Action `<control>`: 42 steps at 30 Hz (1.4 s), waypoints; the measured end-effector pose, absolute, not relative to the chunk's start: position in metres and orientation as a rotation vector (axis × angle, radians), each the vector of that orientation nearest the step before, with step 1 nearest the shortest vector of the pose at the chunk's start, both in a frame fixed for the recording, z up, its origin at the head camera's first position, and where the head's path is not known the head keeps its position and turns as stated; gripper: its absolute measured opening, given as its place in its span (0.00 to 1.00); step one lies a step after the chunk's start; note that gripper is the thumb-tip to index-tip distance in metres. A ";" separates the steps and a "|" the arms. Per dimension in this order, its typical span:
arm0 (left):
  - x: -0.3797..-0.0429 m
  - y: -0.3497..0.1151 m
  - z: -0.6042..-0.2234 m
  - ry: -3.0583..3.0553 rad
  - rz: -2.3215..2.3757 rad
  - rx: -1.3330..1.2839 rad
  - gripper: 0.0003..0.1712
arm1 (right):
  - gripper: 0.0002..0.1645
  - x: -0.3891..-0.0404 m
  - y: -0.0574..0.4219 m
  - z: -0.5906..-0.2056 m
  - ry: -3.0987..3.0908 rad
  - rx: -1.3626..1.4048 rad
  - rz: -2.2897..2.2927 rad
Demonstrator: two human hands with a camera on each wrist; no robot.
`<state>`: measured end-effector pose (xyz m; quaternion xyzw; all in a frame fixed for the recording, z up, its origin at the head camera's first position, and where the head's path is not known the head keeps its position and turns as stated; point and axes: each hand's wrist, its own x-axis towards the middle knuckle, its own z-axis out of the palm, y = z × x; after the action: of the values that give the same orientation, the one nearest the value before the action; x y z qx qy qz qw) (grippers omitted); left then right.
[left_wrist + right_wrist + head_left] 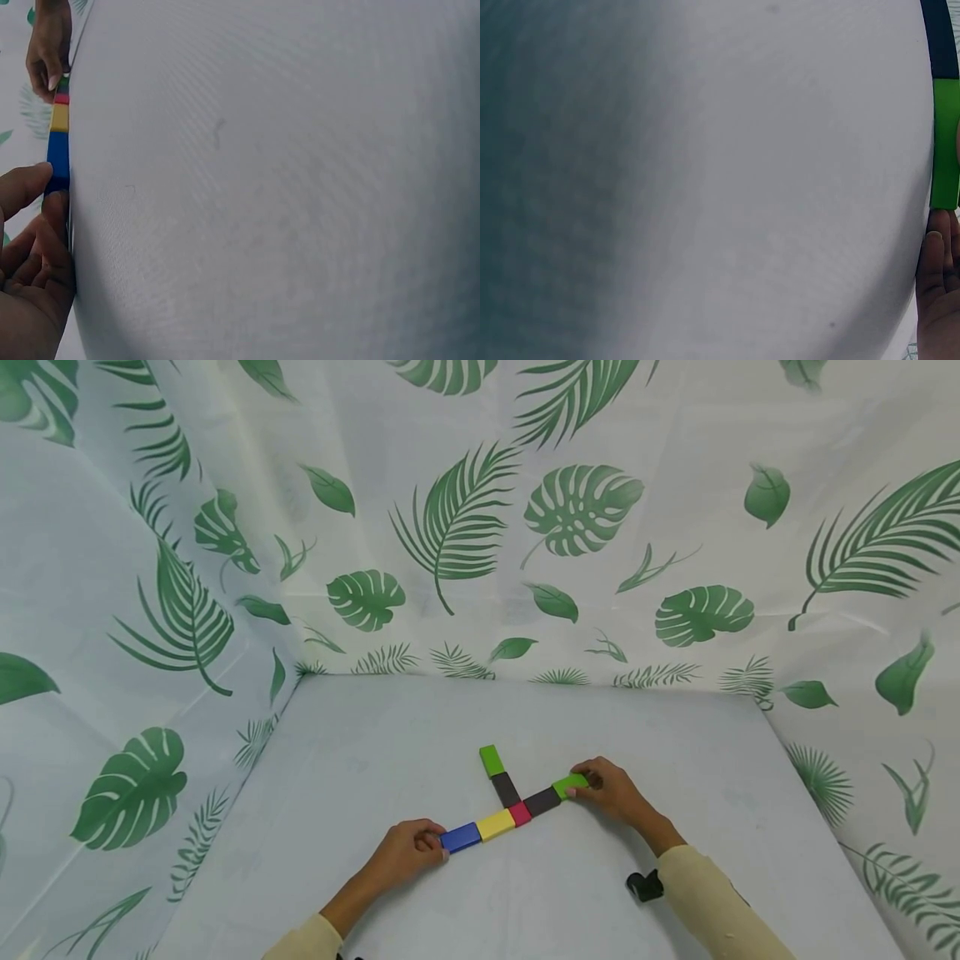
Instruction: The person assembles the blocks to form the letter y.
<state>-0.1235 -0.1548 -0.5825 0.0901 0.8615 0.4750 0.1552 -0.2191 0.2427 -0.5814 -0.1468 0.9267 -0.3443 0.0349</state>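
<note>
My left hand (405, 853) holds the outer end of a blue block (461, 837), thumb and fingertips at its edges. From there a row runs up to the right: a yellow block (496, 824), a small red block (520, 813), a black block (542, 802) and a green block (567, 787). At that far end my right hand (617, 790) grips the green block between thumb and fingers. A second black block (506, 789) branches off near the red one, with another green block (491, 761) beyond it. All lie flat on the white table (375, 735).
A small black object (645, 887) lies by the right sleeve (712, 902). White sheeting with green leaf prints (585, 510) rises behind the table and along both sides.
</note>
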 end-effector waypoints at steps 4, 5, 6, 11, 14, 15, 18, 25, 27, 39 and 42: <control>-0.124 -0.155 -0.582 2.466 1.356 0.256 0.19 | 0.24 -0.219 0.243 -0.581 2.849 -0.451 -1.055; -0.124 -0.154 -0.583 2.467 1.354 0.256 0.18 | 0.24 -0.219 0.243 -0.581 2.849 -0.452 -1.054; -0.124 -0.154 -0.583 2.469 1.351 0.256 0.18 | 0.24 -0.219 0.243 -0.581 2.848 -0.451 -1.055; -0.124 -0.154 -0.584 2.477 1.340 0.261 0.18 | 0.24 -0.218 0.242 -0.581 2.845 -0.456 -1.063; -0.125 -0.154 -0.584 2.480 1.340 0.261 0.18 | 0.24 -0.219 0.242 -0.581 2.847 -0.456 -1.061; -0.125 -0.154 -0.584 2.481 1.340 0.259 0.18 | 0.24 -0.219 0.242 -0.581 2.849 -0.453 -1.060; -0.125 -0.154 -0.585 2.485 1.343 0.265 0.18 | 0.24 -0.219 0.242 -0.581 2.850 -0.454 -1.058; -0.124 -0.152 -0.585 2.481 1.350 0.271 0.18 | 0.24 -0.218 0.243 -0.580 2.840 -0.443 -1.059; -0.124 -0.152 -0.584 2.477 1.347 0.270 0.18 | 0.24 -0.218 0.244 -0.580 2.840 -0.442 -1.057; -0.124 -0.154 -0.578 2.455 1.321 0.240 0.23 | 0.27 -0.217 0.245 -0.580 2.831 -0.471 -1.077; -0.125 -0.155 -0.576 2.447 1.303 0.240 0.23 | 0.29 -0.217 0.248 -0.579 2.842 -0.483 -1.067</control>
<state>-0.1249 -0.1553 -0.5762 0.0849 0.8653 0.4607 0.1785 -0.2170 0.2478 -0.5794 -0.1569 0.9241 -0.3468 0.0339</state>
